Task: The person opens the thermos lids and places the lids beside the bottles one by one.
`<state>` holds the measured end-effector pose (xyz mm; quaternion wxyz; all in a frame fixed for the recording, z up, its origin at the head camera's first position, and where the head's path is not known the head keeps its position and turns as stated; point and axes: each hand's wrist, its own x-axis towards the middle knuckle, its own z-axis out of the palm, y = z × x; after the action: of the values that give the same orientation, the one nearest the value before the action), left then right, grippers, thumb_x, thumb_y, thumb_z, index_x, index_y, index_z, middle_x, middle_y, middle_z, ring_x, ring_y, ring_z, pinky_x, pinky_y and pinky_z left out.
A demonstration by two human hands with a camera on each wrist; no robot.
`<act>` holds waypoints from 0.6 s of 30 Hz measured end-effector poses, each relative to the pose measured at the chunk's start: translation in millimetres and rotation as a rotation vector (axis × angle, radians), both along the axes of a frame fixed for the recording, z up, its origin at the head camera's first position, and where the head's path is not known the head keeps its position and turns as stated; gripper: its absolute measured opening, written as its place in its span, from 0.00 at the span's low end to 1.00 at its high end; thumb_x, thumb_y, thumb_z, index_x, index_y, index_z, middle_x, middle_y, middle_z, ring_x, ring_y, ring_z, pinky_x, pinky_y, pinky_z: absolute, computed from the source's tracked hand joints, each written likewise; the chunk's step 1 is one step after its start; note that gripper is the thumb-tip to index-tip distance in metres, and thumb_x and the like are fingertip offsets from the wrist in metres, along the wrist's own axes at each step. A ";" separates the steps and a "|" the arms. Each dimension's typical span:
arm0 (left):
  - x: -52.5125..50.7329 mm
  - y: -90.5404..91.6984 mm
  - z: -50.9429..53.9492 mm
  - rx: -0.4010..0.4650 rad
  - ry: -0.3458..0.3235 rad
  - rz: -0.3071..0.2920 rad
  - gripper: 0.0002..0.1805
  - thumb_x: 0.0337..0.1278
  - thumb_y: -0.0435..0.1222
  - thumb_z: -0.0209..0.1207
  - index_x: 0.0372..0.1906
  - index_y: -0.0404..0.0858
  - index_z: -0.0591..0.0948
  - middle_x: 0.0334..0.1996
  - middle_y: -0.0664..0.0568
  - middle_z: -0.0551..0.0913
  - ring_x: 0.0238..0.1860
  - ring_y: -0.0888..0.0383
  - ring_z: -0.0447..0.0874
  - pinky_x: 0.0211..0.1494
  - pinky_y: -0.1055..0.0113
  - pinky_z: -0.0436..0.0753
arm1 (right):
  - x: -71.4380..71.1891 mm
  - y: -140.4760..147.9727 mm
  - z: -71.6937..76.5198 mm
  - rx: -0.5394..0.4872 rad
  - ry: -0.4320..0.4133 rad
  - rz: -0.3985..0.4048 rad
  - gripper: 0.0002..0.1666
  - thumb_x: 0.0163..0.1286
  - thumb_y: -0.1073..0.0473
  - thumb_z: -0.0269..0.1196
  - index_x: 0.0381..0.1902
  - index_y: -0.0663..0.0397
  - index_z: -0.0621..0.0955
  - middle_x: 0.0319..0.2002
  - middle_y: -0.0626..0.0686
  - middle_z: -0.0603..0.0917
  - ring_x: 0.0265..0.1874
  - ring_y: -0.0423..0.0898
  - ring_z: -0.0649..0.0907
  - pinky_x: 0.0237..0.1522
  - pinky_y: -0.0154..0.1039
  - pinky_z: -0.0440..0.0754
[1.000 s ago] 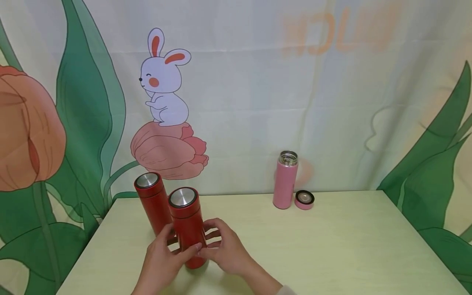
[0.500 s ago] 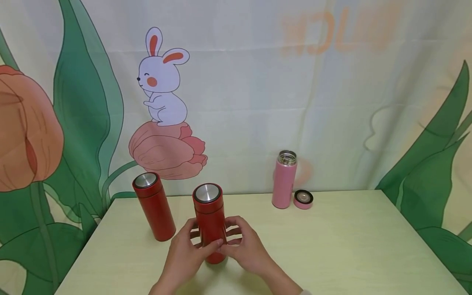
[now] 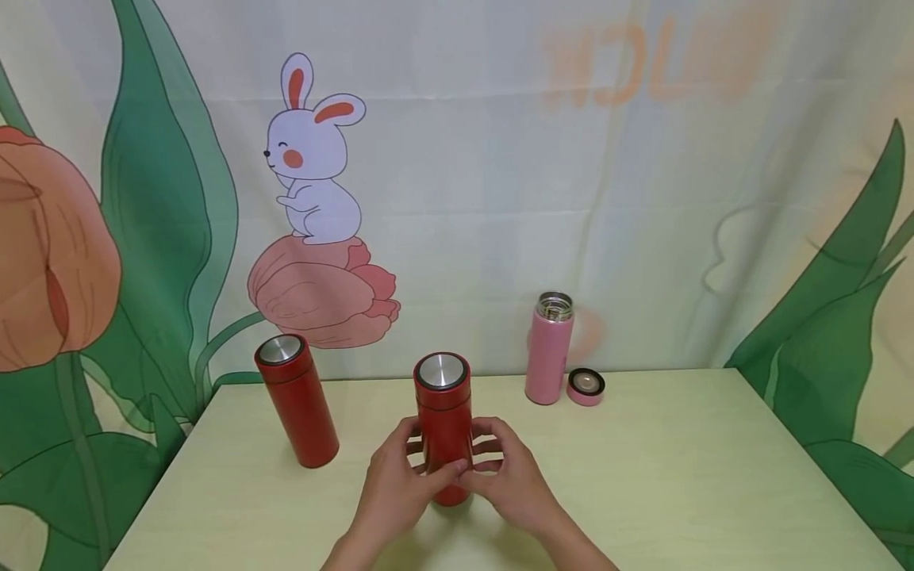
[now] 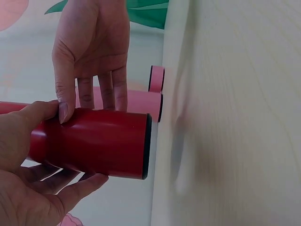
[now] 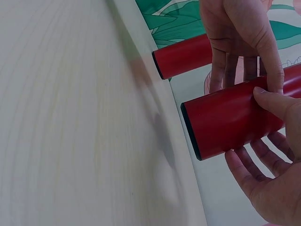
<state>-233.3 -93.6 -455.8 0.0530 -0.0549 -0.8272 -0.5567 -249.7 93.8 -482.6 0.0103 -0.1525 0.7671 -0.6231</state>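
Observation:
Both hands hold a red thermos flask with a silver-topped lid, upright in the head view. My left hand grips its left side, and my right hand grips its right side. The thumbs meet across the front, low on the body. In the left wrist view, the red flask's dark base appears slightly above the table. A second red thermos flask stands to the left, lid on. Toward the back stands a pink thermos flask without its lid, its metal mouth showing.
The pink lid lies beside the pink flask, underside up. A pale wooden table carries everything. Right behind its back edge hangs a printed curtain with a rabbit, tulips and leaves.
Both hands have carried the red flask rightward, away from the second red flask to the middle of the table. Their grip looks the same. The other flasks have stayed in place.

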 end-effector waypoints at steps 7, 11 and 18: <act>-4.0 13.9 -2.1 0.001 0.018 -0.028 0.38 0.49 0.49 0.78 0.65 0.45 0.75 0.58 0.52 0.83 0.56 0.50 0.82 0.53 0.60 0.89 | 1.1 12.6 0.8 -0.001 -0.025 -0.052 0.36 0.60 0.61 0.76 0.64 0.48 0.76 0.60 0.53 0.81 0.55 0.50 0.82 0.55 0.41 0.86; -7.2 22.3 -3.4 -0.006 0.032 -0.039 0.38 0.49 0.49 0.78 0.65 0.45 0.76 0.58 0.52 0.83 0.56 0.51 0.83 0.53 0.63 0.89 | 2.0 19.4 3.0 -0.020 -0.043 -0.084 0.36 0.59 0.63 0.76 0.64 0.47 0.76 0.60 0.52 0.81 0.55 0.50 0.82 0.56 0.44 0.86; -11.4 34.2 -3.5 -0.022 0.044 -0.051 0.37 0.50 0.49 0.77 0.65 0.44 0.76 0.57 0.53 0.84 0.55 0.52 0.82 0.51 0.66 0.88 | 0.6 29.9 3.3 -0.033 -0.072 -0.120 0.36 0.58 0.63 0.77 0.64 0.47 0.77 0.60 0.52 0.82 0.55 0.50 0.82 0.56 0.43 0.86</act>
<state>-244.7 -59.4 -459.3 0.0565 -0.0889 -0.8302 -0.5475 -249.1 123.7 -479.3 -0.0020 -0.0838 0.7637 -0.6401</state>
